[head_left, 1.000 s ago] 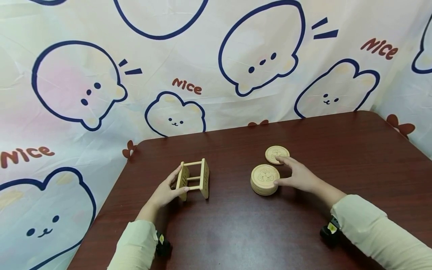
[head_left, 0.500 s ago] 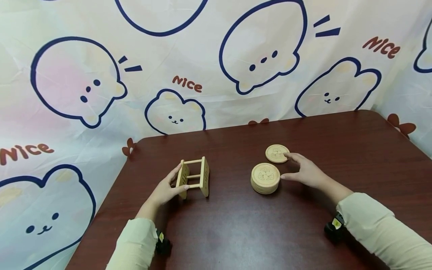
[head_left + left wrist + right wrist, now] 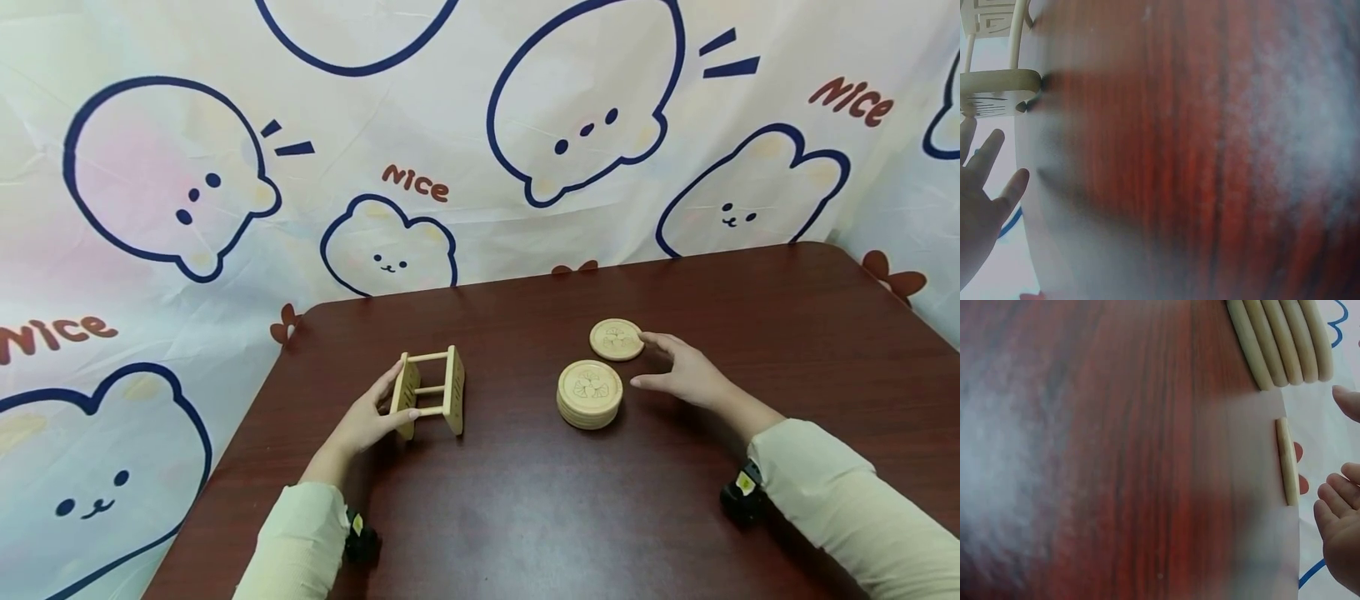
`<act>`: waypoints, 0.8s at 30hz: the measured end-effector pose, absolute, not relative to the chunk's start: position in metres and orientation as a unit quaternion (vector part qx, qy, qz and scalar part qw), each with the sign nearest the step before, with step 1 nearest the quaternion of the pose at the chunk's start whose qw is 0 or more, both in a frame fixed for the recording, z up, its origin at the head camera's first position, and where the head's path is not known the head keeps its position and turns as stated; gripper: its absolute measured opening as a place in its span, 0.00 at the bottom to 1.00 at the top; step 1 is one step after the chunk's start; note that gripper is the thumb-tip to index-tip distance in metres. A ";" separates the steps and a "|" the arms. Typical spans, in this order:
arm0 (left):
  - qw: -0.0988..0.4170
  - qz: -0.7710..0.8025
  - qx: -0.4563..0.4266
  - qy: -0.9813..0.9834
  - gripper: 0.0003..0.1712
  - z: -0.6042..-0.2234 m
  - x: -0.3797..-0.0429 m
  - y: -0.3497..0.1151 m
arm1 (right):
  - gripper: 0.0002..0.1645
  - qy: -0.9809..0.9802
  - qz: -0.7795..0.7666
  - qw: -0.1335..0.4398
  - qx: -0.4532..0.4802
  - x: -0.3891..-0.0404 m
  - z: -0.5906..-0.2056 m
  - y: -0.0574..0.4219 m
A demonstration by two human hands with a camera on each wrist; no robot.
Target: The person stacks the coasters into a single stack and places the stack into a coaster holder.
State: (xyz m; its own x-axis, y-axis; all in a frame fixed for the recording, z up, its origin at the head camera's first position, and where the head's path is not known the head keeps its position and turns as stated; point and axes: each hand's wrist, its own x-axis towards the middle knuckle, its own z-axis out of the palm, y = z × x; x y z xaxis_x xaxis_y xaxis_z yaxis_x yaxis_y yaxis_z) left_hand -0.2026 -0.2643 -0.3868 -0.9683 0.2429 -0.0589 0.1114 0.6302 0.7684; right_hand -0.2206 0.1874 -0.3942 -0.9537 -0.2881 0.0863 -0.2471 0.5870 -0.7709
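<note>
On the left of the table stands a small pale wooden coaster rack (image 3: pixel 428 391), two slotted side panels joined by round bars. My left hand (image 3: pixel 363 422) holds its left panel between thumb and fingers; in the left wrist view the other fingers (image 3: pixel 985 159) stretch out beside the panel. A stack of round wooden coasters (image 3: pixel 589 395), with a leaf pattern carved on top, sits right of the rack. Just behind it a single coaster (image 3: pixel 616 339) lies flat. To their right my right hand (image 3: pixel 686 371) hovers with thumb and fingers apart, gripping nothing; its fingertips are close to the single coaster.
A dark red-brown wooden table (image 3: pixel 510 517) bears everything. Its back edge meets a pale cloth backdrop (image 3: pixel 465 150) printed with cartoon bears. Black wrist cameras (image 3: pixel 742 496) hang under both cuffs.
My right hand has drawn back to the right, off the coasters. The left hand, rack, stack and single coaster keep their places; the head view has tilted slightly.
</note>
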 end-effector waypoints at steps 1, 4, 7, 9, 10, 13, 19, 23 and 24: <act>0.078 0.417 0.098 0.900 0.47 -0.387 -0.202 -0.264 | 0.46 0.890 -0.429 0.023 -0.150 -0.221 -0.395 0.188; 0.078 0.417 0.098 0.900 0.47 -0.387 -0.202 -0.264 | 0.46 0.890 -0.431 0.021 -0.149 -0.224 -0.397 0.188; 0.080 0.419 0.095 0.900 0.47 -0.388 -0.203 -0.265 | 0.47 0.893 -0.427 0.021 -0.142 -0.228 -0.399 0.189; 0.080 0.420 0.096 0.899 0.47 -0.388 -0.203 -0.265 | 0.47 0.896 -0.422 0.024 -0.134 -0.232 -0.402 0.189; 0.080 0.420 0.096 0.899 0.47 -0.388 -0.203 -0.265 | 0.47 0.898 -0.420 0.024 -0.130 -0.234 -0.403 0.189; 0.079 0.418 0.095 0.900 0.47 -0.388 -0.202 -0.265 | 0.48 0.901 -0.415 0.031 -0.120 -0.241 -0.405 0.189; 0.075 0.425 0.104 0.896 0.47 -0.386 -0.201 -0.265 | 0.49 0.902 -0.417 0.038 -0.107 -0.251 -0.408 0.187; 0.074 0.419 0.104 0.899 0.47 -0.386 -0.202 -0.265 | 0.50 0.903 -0.415 0.038 -0.103 -0.256 -0.408 0.185; 0.075 0.417 0.102 0.900 0.47 -0.386 -0.202 -0.265 | 0.51 0.904 -0.413 0.038 -0.104 -0.257 -0.408 0.185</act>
State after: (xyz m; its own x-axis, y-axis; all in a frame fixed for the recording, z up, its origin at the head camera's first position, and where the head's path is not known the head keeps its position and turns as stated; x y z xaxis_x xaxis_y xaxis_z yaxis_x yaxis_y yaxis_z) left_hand -0.2017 -0.2647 -0.3858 -0.9682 0.2454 -0.0494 0.1207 0.6307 0.7666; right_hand -0.2569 0.1849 -0.4076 -0.9756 -0.2190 0.0176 -0.1566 0.6369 -0.7549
